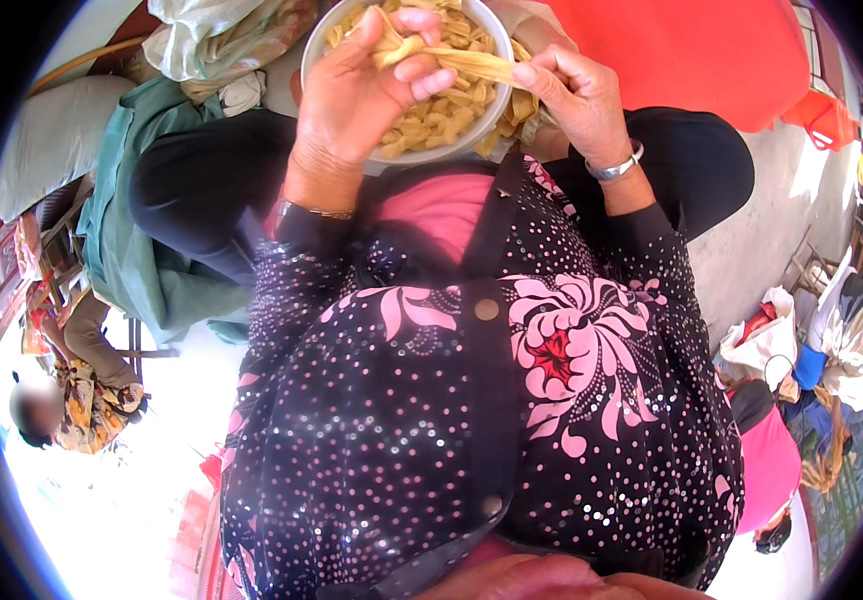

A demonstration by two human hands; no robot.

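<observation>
A long, flat, pale yellow strip (474, 64) is stretched between my two hands above a white round tub (505, 38). My left hand (364, 92) holds its left end, where the strip is looped or bunched around the fingers. My right hand (584, 102) pinches the other end between thumb and fingers. Inside the tub lies a heap of short yellow pieces (422, 125), which look like folded or knotted strips of the same stuff. The exact material I cannot tell. More yellow strips (522, 108) lie beside the tub, partly hidden by my right hand.
My crossed legs in dark trousers (197, 180) flank the tub. A red sheet (682, 55) spreads at the far right. Clear plastic bags (217, 40) and a green cloth (142, 220) lie to the left. One person (97, 410) is at the left, another in pink (774, 465) at the right.
</observation>
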